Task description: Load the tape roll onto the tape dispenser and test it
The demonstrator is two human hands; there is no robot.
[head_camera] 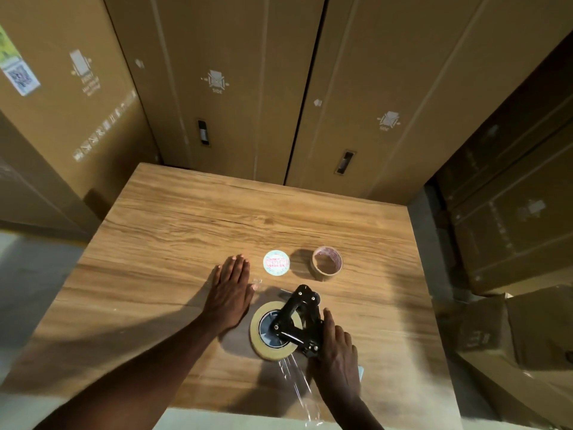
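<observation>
A black tape dispenser (299, 321) lies on its side on the wooden table (173, 243), near the front edge. A tan tape roll (263, 349) sits on the dispenser's hub. My right hand (336, 352) grips the dispenser's handle end. A clear strip of tape (299, 389) stretches from the roll toward the table's front edge. My left hand (231, 290) rests flat on the table to the left of the dispenser, fingers spread, holding nothing.
An empty cardboard tape core (327, 262) and a round white label disc (276, 262) lie behind the dispenser. Tall cardboard boxes (235, 88) stand against the table's far edge, and more boxes (511, 228) are stacked on the right.
</observation>
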